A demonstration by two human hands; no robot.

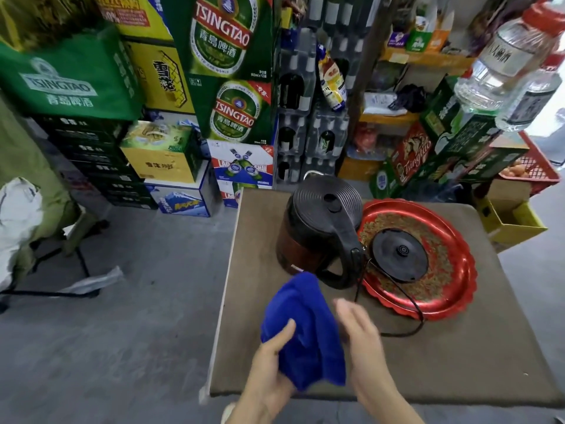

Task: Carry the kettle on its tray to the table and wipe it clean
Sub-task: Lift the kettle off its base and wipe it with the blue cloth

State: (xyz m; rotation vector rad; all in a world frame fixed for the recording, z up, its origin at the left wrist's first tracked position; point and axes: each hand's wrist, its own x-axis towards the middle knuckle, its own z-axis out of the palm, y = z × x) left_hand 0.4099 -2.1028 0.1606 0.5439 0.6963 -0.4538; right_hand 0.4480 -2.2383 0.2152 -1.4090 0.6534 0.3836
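A dark kettle (318,231) with a ribbed black lid and a black handle stands upright on the brown table (428,356), just left of the red tray (452,289). On the tray sits the kettle's round black base (400,255), and its cord trails off onto the table. My left hand (272,362) is shut on a blue cloth (302,332), held above the table's near left part, just short of the kettle. My right hand (360,332) hovers open beside the cloth, blurred by motion, fingers apart.
Stacked beer cartons (232,87) and crates of bottles stand behind the table. A yellow open box (513,221) and a red crate (538,166) are at the right. Clear bottles (504,59) hang at upper right. A chair (46,234) stands on the grey floor to the left.
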